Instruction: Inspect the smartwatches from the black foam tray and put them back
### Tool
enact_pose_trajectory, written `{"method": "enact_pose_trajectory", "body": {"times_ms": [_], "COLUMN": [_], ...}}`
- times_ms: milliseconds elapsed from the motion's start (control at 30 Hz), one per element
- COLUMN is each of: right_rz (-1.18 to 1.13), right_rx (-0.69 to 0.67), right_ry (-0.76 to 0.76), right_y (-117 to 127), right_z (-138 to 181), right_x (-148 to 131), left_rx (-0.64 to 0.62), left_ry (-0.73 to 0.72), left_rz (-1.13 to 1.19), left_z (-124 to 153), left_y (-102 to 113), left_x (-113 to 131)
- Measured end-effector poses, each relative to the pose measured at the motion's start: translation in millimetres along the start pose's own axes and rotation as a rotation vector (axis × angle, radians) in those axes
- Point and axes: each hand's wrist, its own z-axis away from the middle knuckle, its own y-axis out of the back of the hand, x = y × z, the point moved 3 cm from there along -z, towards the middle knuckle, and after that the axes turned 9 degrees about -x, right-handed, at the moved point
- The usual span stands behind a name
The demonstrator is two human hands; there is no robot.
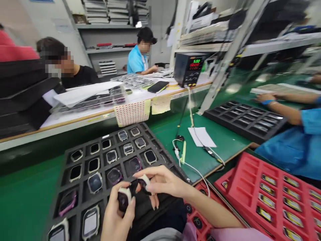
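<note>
My left hand (116, 216) is closed around a watch case (123, 198) with a cream frame and a dark round area facing up. Between the thumb and fingers of my right hand (164, 181) is a second cream-and-dark watch case (144, 183), held close to the first. Both hands are above my lap, at the near right edge of a black foam tray (65, 167). Smartwatch cases sit in its compartments, among them a cream one (95, 182), a purple one (67, 203) and a purple-rimmed one (114, 175).
Red trays (247, 167) with small yellow-edged parts stand at the right. A white cable (198, 172) and a paper pad (202, 137) lie on the green bench. A power supply (189, 70) stands on the shelf. Co-workers sit ahead; another reaches in beside a second black tray (243, 120).
</note>
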Motion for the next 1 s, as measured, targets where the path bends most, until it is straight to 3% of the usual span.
{"method": "enact_pose_trajectory", "body": {"times_ms": [333, 1000], "right_rz": [0.155, 0.191], "right_rx": [0.019, 0.183], "right_ry": [-0.029, -0.051], "right_y": [5.3, 0.1], "right_z": [-8.6, -5.9], "right_x": [-6.1, -4.3], "left_rx": [-0.237, -0.235], "left_ry": [-0.026, 0.006], "left_rz": [0.359, 0.442], "left_z": [-7.0, -5.1], "left_y": [11.9, 13.2], "left_x": [20.2, 14.8]}}
